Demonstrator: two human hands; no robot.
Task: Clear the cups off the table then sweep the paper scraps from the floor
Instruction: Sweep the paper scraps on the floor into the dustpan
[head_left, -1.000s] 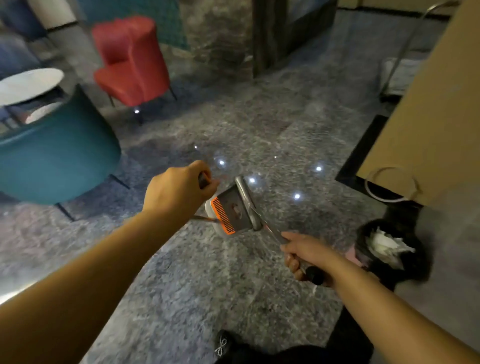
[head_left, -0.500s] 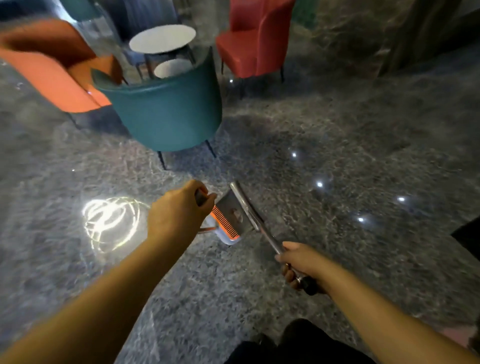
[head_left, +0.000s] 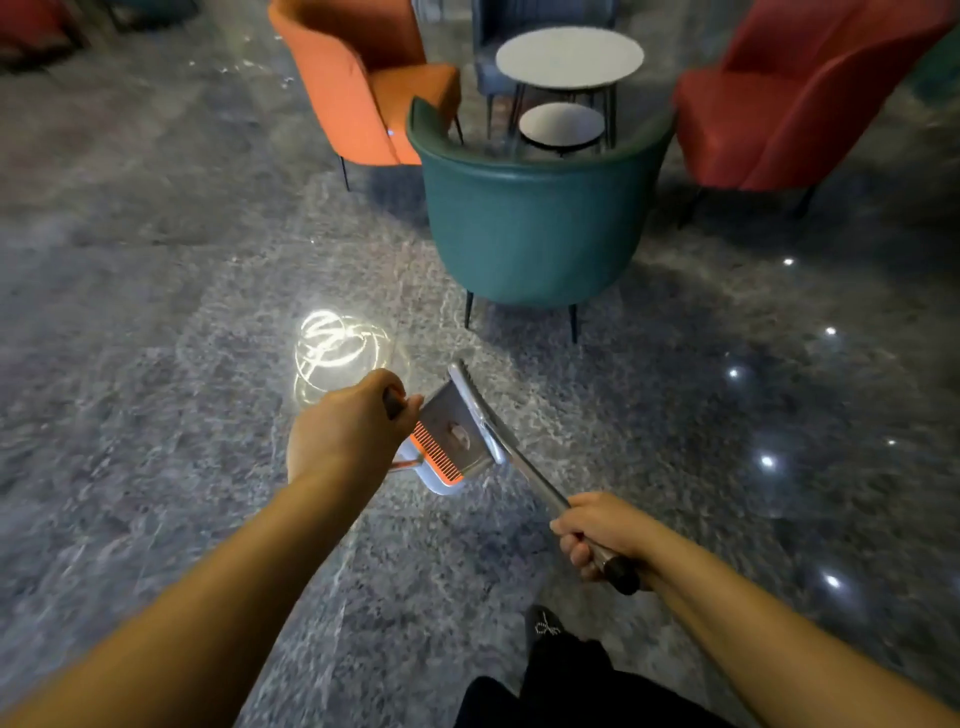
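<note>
The left hand is fisted round a dark handle, and the grey dustpan with its orange comb edge hangs just right of the knuckles, above the grey floor. The broom runs from far-left to near-right; its head lies against the dustpan, and the right hand clasps the shaft near its dark end. No writing is readable. A teal chair stands beyond.

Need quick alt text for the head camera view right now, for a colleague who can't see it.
Left hand grips a dustpan handle and right hand grips a broom handle over a grey stone floor. Ahead, teal, orange and red chairs surround two round white tables.
</note>
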